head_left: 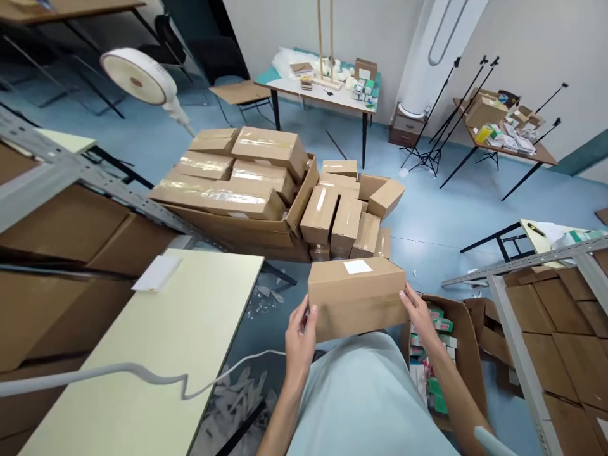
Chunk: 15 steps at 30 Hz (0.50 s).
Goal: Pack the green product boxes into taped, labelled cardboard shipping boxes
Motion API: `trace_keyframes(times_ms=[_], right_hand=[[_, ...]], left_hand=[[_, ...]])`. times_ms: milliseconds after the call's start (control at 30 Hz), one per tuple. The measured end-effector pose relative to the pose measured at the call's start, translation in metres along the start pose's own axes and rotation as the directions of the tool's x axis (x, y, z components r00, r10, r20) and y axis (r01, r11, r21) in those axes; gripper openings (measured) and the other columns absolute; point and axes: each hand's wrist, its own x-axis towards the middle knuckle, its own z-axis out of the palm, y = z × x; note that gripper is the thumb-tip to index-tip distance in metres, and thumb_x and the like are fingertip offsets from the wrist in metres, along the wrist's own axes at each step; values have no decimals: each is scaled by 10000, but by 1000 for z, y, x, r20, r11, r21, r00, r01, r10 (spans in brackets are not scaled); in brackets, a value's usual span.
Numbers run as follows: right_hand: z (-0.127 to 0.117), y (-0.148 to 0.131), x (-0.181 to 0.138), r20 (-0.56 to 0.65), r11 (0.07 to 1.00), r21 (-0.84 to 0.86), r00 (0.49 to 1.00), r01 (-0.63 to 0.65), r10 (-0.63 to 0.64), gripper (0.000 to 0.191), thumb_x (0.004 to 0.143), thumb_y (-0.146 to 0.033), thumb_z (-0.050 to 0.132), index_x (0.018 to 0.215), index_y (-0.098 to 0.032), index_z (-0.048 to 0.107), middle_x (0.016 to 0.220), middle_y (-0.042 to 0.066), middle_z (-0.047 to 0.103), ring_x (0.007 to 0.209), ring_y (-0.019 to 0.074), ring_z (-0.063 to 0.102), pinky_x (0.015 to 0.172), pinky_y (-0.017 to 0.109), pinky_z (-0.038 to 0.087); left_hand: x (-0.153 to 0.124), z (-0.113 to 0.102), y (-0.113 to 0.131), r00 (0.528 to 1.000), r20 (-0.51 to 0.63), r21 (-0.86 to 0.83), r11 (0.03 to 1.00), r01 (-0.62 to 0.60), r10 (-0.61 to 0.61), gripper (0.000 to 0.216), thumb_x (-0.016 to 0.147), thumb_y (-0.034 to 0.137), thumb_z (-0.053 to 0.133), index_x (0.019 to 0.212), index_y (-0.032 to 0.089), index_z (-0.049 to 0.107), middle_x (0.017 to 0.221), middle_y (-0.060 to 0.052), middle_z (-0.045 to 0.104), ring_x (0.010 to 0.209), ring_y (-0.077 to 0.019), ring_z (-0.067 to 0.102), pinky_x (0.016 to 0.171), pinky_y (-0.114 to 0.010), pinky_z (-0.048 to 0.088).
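I hold a closed brown cardboard box with a small white label on top, in front of my chest. My left hand grips its left end with fingers wrapped on the edge. My right hand presses against its right end with fingers on the side. Ahead on the blue floor lies a heap of similar taped boxes, partly inside and beside a big open carton stacked with longer boxes.
A pale table with a white card and a cable sits at my left. An open carton of small green-and-white packs is at my right. Metal shelving holds flat cardboard on both sides. Tables, a lamp and tripods stand farther back.
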Motion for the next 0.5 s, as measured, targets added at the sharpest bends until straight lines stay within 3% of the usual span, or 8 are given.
trace_keyframes(times_ms=[100,300,400,500], right_hand=[[-52,4,29,-41,997,69,999,-24,27,939,795,-784,855,1532,-221,705,1558,131,686,1551,406,563,1295,596,472],[-174,3,89,-221,992,124,975,5,22,941,843,-724,850,1610,-229,624,1619,133,633,1541,377,581,1309,582,454],[-229,-9,107,-304,994,111,952,15,19,962,869,-724,820,1655,-231,566,1669,117,583,1564,361,556,1333,570,421],[-270,-26,116,-377,997,79,926,6,24,950,918,-693,784,1698,-233,500,1707,99,541,1590,346,524,1354,560,388]], left_hand=[[9,70,14,998,66,40,999,-14,11,714,961,695,699,1532,268,694,1556,-129,653,1452,-322,635,1204,-402,540],[25,240,40,980,199,58,998,-35,23,758,970,696,692,1597,277,624,1609,-135,615,1496,-320,606,1274,-424,470],[28,315,50,942,334,99,993,-62,25,782,989,684,673,1643,270,563,1650,-141,587,1537,-312,571,1292,-416,453],[28,374,58,894,449,117,991,-67,8,798,1005,667,649,1681,271,497,1726,-132,515,1571,-309,537,1298,-415,454]])
